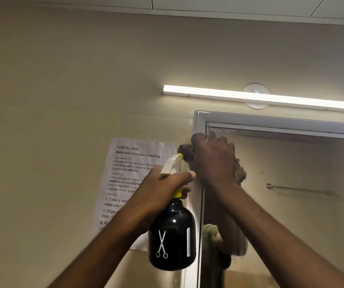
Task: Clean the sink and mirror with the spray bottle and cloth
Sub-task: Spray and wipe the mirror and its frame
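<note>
Mirror (287,204): upper left corner in view, pale frame running from about 10 o'clock across to 3 o'clock, left frame edge dropping toward 6 o'clock. Glass to the right of the hands is unobstructed; a few droplets or smears show just under the top edge. A lit strip light (260,98) sits just above the frame, leaving a narrow band of wall between them.

Spray bottle (172,233): at centre, just left of the mirror's left edge. Long axis close to upright, base toward 6 o'clock. Black glossy body with white scissors and comb marks, yellow collar, white trigger head with its yellow-tipped nozzle pointing toward 1 o'clock, at the mirror corner. Left hand (164,185) is clenched round the neck and trigger.

Cloth (240,169): olive-tan, bunched, pressed against the glass near the upper left corner; only a fold shows beside the palm. Right hand (212,161) is closed over it, fingers toward 12 o'clock, overlapping the frame edge. A dark reddish bit shows at the hand's left side; cannot tell what it is.

A printed task sheet (129,173) hangs on the wall at 9 o'clock from the bottle, partly behind the left forearm.
</note>
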A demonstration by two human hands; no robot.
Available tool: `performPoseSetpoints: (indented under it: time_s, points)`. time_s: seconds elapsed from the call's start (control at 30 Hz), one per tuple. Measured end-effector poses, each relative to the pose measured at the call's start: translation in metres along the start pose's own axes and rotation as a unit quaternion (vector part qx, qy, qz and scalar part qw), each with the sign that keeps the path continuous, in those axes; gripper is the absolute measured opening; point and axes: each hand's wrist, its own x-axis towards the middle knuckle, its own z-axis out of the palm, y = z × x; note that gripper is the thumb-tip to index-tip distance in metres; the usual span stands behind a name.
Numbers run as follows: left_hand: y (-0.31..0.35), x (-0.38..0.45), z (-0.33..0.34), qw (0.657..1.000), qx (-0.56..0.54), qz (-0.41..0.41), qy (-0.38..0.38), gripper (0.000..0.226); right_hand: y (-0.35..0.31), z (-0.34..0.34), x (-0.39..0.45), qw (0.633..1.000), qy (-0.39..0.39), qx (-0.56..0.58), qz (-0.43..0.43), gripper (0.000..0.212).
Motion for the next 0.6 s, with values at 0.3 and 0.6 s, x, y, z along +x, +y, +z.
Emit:
performPoseSetpoints:
  time_s: [0.3, 0.6]
  points:
    - [0.002, -0.006, -0.002, 0.998, 0.05, 0.033, 0.025, 0.027, 0.0, 0.002, 0.04, 0.998, 0.018, -0.045, -0.049, 0.033]
    - [0.017, 0.005, -0.003, 1.0, 0.029, 0.002, -0.006, 0.016, 0.015, -0.012, 0.086, 0.999, 0.016, -0.048, -0.018, 0.03]
